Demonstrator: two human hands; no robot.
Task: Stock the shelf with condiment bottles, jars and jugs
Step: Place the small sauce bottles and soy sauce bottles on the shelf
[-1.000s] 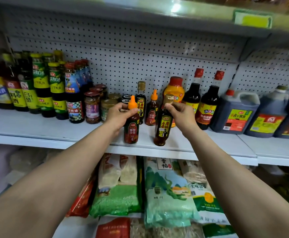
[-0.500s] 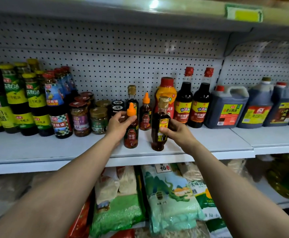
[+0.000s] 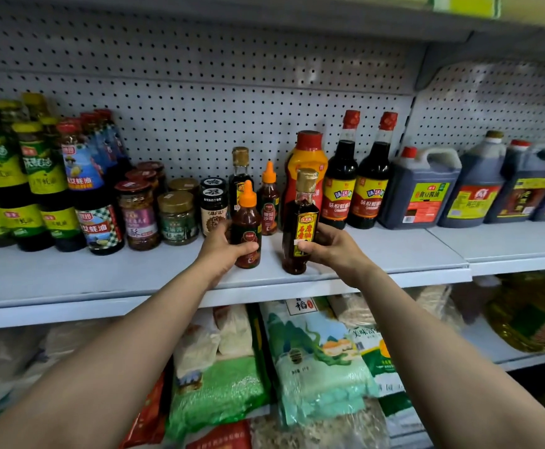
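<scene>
Grey pegboard backs the shelf (image 3: 70, 280), which is pretty packed along the far side. Left hand (image 3: 222, 246) is wrapped round an orange-capped sauce bottle (image 3: 246, 226), right hand (image 3: 332, 246) grips a gold-capped dark bottle (image 3: 300, 222), both standing near the front edge. Jars (image 3: 154, 215) sit just left, matching bottles right behind, soy bottles (image 3: 355, 176) and jugs (image 3: 423, 192) further right. Bare shelf runs along the near lip. Rice bags (image 3: 313, 358) lie below.
</scene>
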